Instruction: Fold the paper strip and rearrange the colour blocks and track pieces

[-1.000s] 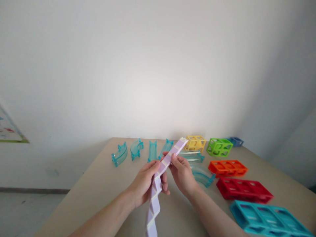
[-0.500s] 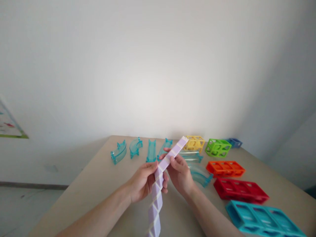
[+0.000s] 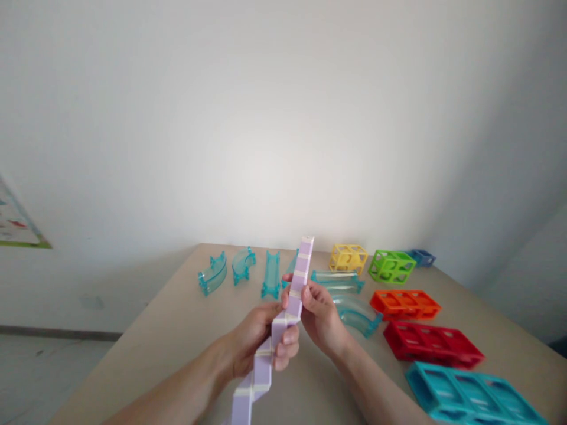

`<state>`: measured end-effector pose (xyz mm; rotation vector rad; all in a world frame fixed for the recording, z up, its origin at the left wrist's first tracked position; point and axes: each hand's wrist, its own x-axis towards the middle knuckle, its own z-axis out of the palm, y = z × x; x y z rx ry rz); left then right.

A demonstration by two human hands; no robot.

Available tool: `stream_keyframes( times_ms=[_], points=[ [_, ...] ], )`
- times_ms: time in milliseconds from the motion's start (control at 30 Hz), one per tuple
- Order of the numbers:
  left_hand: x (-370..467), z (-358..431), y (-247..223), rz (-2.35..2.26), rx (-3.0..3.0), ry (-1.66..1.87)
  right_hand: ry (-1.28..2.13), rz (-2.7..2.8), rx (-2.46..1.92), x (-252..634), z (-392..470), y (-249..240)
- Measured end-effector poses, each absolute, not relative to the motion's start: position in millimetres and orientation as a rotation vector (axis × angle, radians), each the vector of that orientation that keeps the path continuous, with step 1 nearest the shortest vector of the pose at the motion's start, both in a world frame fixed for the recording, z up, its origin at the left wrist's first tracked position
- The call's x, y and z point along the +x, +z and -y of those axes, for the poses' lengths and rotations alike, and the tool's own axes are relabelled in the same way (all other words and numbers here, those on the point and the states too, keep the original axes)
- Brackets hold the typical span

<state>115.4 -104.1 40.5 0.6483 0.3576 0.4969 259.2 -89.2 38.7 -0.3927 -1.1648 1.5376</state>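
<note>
Tracks [image 3: 271, 274], six; long frames [image 3: 436, 343], three; lilac chain [image 3: 277, 330], one, clasped by left hand [image 3: 254, 334] and right hand [image 3: 324, 317].

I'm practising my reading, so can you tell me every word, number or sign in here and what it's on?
No words, numbers or signs can be read.
Poster at the left edge: cut off and too blurred to tell whether it has writing.
Purple segmented strip: no lettering I can make out.
Colored frame blocks and clear blue track pieces: none I can make out.
</note>
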Motion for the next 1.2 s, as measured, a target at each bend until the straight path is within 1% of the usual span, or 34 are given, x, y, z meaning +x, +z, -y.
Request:
stream_keyframes(
  times_ms=[233, 467, 600, 933, 1067, 1200],
  points=[
    [116.7, 101.4, 27.1, -0.362, 0.687, 0.559, 1.613, 0.969, -0.43, 261.2, 88.6, 39.9],
    [114.7, 101.1, 34.6, -0.372, 0.743, 0.851, 1.365, 0.943, -0.383, 260.8, 84.5, 43.3],
    [113.9, 99.2, 37.5, -0.389, 0.765, 0.926, 1.362, 1.001, -0.392, 259.2, 84.9, 39.8],
    [111.8, 100.1, 42.2, -0.375, 0.786, 0.871, 1.255, 1.111, -0.434, 256.3, 85.5, 30.1],
    [110.3, 102.9, 45.5, -0.357, 0.767, 0.783, 1.272, 1.159, -0.462, 259.5, 86.4, 29.8],
    [110.2, 102.5, 43.9, -0.36, 0.806, 0.709, 1.369, 1.14, -0.469, 261.4, 87.3, 34.4]
  ],
)
